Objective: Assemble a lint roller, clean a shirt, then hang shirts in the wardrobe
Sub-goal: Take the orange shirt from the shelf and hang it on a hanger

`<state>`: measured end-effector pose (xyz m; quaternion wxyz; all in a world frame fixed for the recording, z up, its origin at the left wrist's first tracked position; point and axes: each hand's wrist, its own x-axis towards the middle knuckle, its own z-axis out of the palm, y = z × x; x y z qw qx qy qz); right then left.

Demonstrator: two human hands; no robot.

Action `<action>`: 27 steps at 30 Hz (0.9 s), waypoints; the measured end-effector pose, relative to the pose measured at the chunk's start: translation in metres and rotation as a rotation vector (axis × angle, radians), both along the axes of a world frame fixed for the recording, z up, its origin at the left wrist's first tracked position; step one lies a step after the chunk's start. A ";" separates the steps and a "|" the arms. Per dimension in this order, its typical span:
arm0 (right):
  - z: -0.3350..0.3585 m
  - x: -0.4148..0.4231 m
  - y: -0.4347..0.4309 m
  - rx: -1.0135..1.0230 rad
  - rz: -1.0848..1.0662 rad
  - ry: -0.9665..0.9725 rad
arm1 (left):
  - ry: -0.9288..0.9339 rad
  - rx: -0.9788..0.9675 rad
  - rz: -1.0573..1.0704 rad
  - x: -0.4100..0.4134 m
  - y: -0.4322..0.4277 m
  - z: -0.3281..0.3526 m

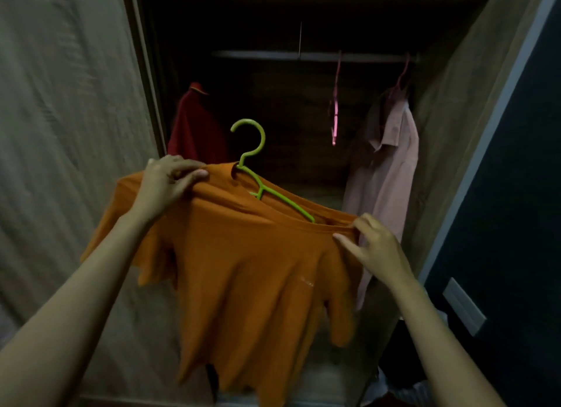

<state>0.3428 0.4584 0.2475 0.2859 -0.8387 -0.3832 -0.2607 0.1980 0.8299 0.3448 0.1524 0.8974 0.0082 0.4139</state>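
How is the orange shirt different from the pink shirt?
The orange shirt is held by the left hand and right hand, its green hanger off the rail; the pink shirt hangs from the rail. Orange has a round neck; pink has a collar. Both are on hangers.

home bedroom: open wooden wardrobe (pixel 449 109), rail (pixel 273 54) with hung shirts (pixel 385 163), hangers (pixel 335 109), wall switch (pixel 463 306).

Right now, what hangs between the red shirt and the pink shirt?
A bare pink hanger, hooked on the rail, seen in the head view.
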 end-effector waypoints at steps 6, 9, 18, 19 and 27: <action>0.020 -0.016 0.017 0.047 0.002 -0.103 | 0.024 0.221 0.134 0.016 -0.013 -0.020; 0.025 -0.029 0.027 0.084 0.088 -0.155 | -0.083 -0.038 0.108 0.023 -0.023 -0.026; 0.053 -0.012 0.024 0.233 -0.096 -0.141 | -0.222 -0.330 -0.154 0.021 -0.036 -0.013; 0.056 -0.005 0.023 0.201 -0.107 -0.082 | -0.217 -0.333 -0.173 0.022 -0.036 -0.011; 0.064 0.014 0.028 0.202 0.012 -0.038 | -0.133 -0.324 -0.246 0.038 -0.038 -0.006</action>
